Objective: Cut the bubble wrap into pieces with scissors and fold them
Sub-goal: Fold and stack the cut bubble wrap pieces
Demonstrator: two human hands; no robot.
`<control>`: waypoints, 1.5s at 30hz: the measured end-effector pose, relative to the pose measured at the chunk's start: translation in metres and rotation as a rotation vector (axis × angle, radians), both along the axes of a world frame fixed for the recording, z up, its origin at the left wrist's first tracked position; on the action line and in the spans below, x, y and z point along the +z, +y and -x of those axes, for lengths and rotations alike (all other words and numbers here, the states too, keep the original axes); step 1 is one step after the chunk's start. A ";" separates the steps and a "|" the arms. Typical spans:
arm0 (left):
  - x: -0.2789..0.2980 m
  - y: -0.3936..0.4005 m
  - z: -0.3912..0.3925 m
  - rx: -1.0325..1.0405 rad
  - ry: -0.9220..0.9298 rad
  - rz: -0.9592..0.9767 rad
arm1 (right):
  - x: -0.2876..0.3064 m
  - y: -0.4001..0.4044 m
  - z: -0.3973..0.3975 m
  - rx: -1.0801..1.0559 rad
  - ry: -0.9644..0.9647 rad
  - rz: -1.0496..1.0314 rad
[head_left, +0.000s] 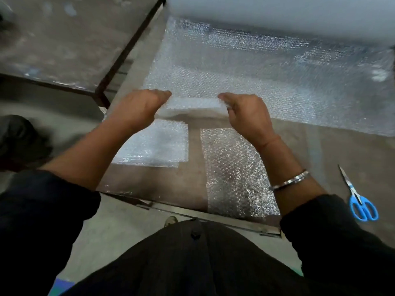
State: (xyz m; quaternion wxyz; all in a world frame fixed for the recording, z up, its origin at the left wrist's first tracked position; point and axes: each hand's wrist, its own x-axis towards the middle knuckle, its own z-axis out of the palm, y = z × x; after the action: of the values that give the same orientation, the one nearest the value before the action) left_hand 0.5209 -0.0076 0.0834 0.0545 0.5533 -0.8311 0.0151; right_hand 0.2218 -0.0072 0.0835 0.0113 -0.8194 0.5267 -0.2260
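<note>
A small clear piece of bubble wrap (pixel 193 104) hangs above the table, pinched at its two upper corners by my left hand (pixel 139 110) and my right hand (pixel 245 115). Behind it a wide bubble wrap sheet (pixel 267 82) runs out from a big roll (pixel 277 16) at the far edge. A folded piece (pixel 156 144) lies flat under my left forearm. Another flat piece (pixel 233 174) lies near the front edge under my right forearm. Blue-handled scissors (pixel 357 199) rest shut on the table to the right, apart from both hands.
The brown table (pixel 194 178) has a metal front edge close to my body. A second table (pixel 64 39) stands at the upper left with a gap of floor between. A dark shoe (pixel 19 137) is at the left edge.
</note>
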 end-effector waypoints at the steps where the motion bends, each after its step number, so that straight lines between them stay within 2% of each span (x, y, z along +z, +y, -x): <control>1: 0.002 -0.003 -0.014 -0.005 0.006 0.004 | 0.004 -0.006 -0.015 0.007 0.007 -0.006; 4: 0.004 -0.011 -0.057 -0.021 -0.022 0.053 | 0.009 -0.015 -0.054 0.002 0.042 0.015; 6: 0.002 -0.010 -0.079 -0.030 -0.043 0.117 | 0.005 -0.015 -0.076 -0.019 0.026 0.107; 9: -0.010 0.001 -0.104 -0.055 -0.060 0.221 | -0.019 -0.006 -0.101 -0.003 0.004 0.262; 11: -0.024 0.012 -0.118 -0.041 -0.051 0.224 | -0.044 0.007 -0.113 0.060 -0.004 0.289; 14: -0.061 0.034 -0.137 -0.010 -0.035 0.119 | -0.083 0.031 -0.127 0.150 -0.039 0.155; 19: -0.111 0.070 -0.157 0.009 -0.006 -0.175 | -0.133 0.060 -0.143 0.218 0.080 -0.204; 23: -0.106 0.076 -0.164 0.061 -0.031 -0.322 | -0.139 0.075 -0.141 0.238 0.115 -0.263; 26: -0.095 0.078 -0.160 0.062 -0.114 -0.301 | -0.131 0.079 -0.142 0.266 0.118 -0.197; 28: -0.094 0.082 -0.147 0.036 -0.107 -0.236 | -0.131 0.079 -0.147 0.275 0.185 -0.163; 33: -0.128 0.091 -0.120 0.049 -0.080 -0.218 | -0.144 0.080 -0.157 0.248 0.310 -0.255; 39: -0.123 0.093 -0.105 0.103 -0.019 -0.151 | -0.135 0.076 -0.144 0.190 0.268 -0.236; 45: -0.106 0.073 -0.033 0.019 0.100 -0.096 | -0.133 0.075 -0.086 0.004 0.231 -0.288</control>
State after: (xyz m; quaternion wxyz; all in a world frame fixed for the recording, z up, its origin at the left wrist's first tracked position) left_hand 0.5537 0.0649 -0.0231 0.0691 0.5630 -0.8219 -0.0521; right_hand 0.3074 0.0674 -0.0498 0.0682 -0.8308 0.5499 -0.0525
